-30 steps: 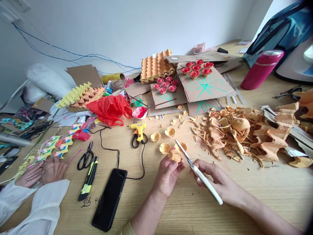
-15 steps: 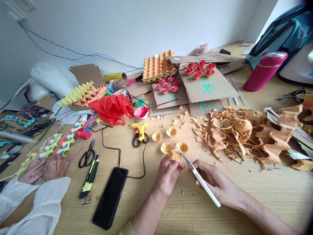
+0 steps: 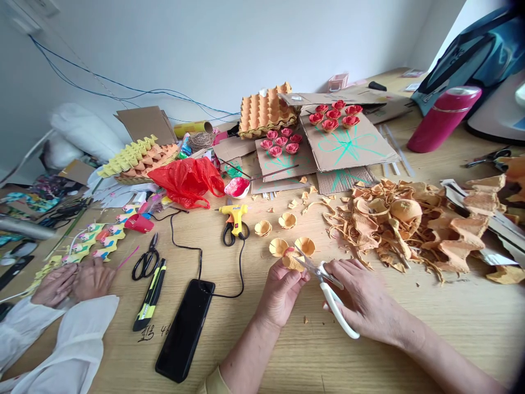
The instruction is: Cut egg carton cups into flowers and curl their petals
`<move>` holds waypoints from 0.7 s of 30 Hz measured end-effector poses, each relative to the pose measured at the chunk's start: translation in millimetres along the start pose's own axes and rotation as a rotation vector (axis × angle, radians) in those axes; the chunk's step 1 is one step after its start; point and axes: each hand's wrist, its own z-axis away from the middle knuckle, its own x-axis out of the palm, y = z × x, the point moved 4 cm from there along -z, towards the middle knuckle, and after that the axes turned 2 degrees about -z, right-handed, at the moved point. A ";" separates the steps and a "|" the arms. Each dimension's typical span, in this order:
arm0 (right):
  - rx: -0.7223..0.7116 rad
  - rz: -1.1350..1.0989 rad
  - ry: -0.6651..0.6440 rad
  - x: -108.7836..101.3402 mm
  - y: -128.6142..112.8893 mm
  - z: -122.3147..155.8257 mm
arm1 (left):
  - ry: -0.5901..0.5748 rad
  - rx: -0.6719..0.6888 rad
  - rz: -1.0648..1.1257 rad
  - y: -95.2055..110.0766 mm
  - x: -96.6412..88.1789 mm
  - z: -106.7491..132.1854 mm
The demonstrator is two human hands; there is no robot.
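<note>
While left grip (image 3: 282,291) pinches piece (image 3: 292,262) | right grip (image 3: 363,295) palm-down | scissors (image 3: 337,311) parted

Toward the bottom left, a phone (image 3: 185,331) is lying just right of a cutter (image 3: 151,298). In the middle, small cups (image 3: 287,221) are sitting right of a glue gun (image 3: 235,216). At the upper right, a bottle (image 3: 445,120) is standing behind a scrap heap (image 3: 404,212).

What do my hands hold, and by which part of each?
Left hand: an orange piece, by its near edge; right hand: white-handled scissors, by the handles.
</note>
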 end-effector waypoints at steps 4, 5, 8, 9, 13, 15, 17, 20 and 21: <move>-0.022 0.047 0.031 0.5 1.3 1.3 | 0.033 -0.009 -0.063 0.8 2.1 1.0; -0.023 0.057 0.032 0.3 1.4 1.3 | 0.032 -0.011 -0.079 0.7 2.7 1.1; -0.029 0.061 0.024 -1.2 1.0 0.8 | 0.018 -0.028 -0.115 -0.1 3.8 1.4; -0.032 0.059 0.021 -1.9 0.7 0.5 | 0.016 -0.035 -0.124 -0.4 3.7 1.4; -0.054 0.052 0.019 -4.5 0.1 -0.2 | -0.011 -0.067 -0.146 -0.7 3.4 0.5; -0.064 0.036 0.002 -4.8 0.2 0.0 | -0.038 -0.085 -0.154 0.0 2.9 -0.5; -0.071 0.012 -0.021 -4.7 0.2 0.3 | -0.057 -0.078 -0.177 2.2 1.8 -1.5; -0.079 -0.013 -0.037 -5.0 -0.3 0.7 | -0.053 -0.037 -0.213 7.3 -0.4 -2.3; -0.082 -0.014 -0.038 -5.1 -0.5 0.8 | -0.045 -0.029 -0.222 8.8 -0.9 -2.2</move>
